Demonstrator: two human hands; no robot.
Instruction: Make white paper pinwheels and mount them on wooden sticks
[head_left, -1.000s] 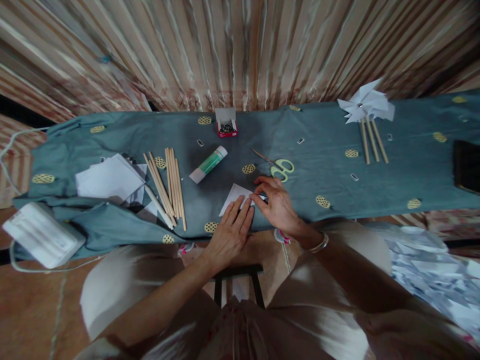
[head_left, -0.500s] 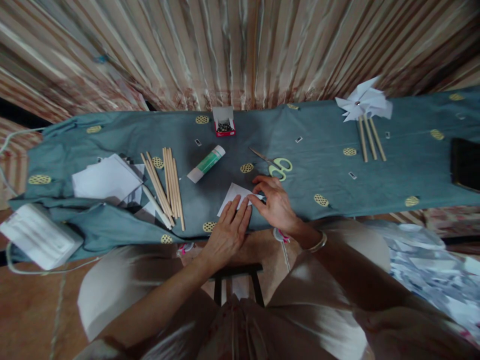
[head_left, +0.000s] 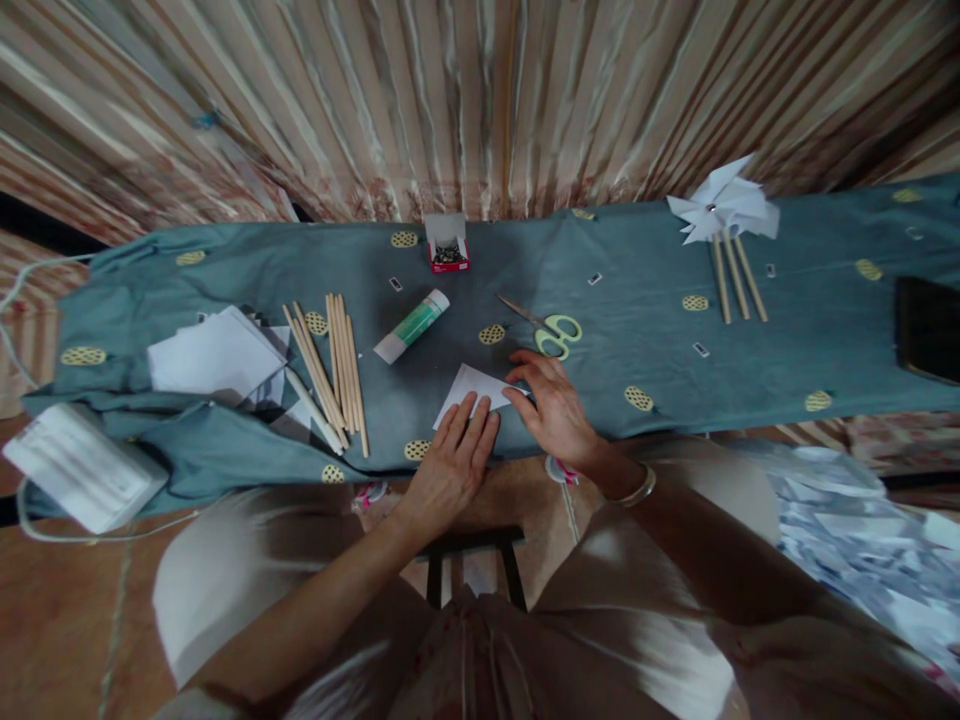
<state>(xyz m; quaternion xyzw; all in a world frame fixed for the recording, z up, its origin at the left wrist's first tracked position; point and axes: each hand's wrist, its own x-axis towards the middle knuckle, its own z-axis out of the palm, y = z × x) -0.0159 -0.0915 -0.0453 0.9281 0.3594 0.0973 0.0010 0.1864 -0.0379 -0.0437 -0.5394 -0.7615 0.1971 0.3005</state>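
Note:
A small sheet of white paper [head_left: 470, 384], folded into a triangle, lies on the cloth-covered table in front of me. My left hand [head_left: 452, 458] rests flat on its near edge, fingers stretched out. My right hand [head_left: 553, 405] is at the paper's right corner, its thumb and fingers apart and curved, fingertips at or very near the corner. Just beyond the right hand lie scissors [head_left: 551, 330] with light green handles. A glue stick [head_left: 412, 326] with a green label lies beyond the paper to the left.
An open red box [head_left: 449, 265] of small metal pins stands at the back. Wooden sticks [head_left: 347, 375] and white paper sheets [head_left: 217, 355] lie left, near a white device [head_left: 86, 468]. Paper pinwheels [head_left: 724, 205] on sticks and a dark object [head_left: 928, 330] are on the right.
My right thumb and fingers have spread a little and shifted slightly right, off the paper's surface toward its corner. The left hand has slid slightly down and left, showing more paper.

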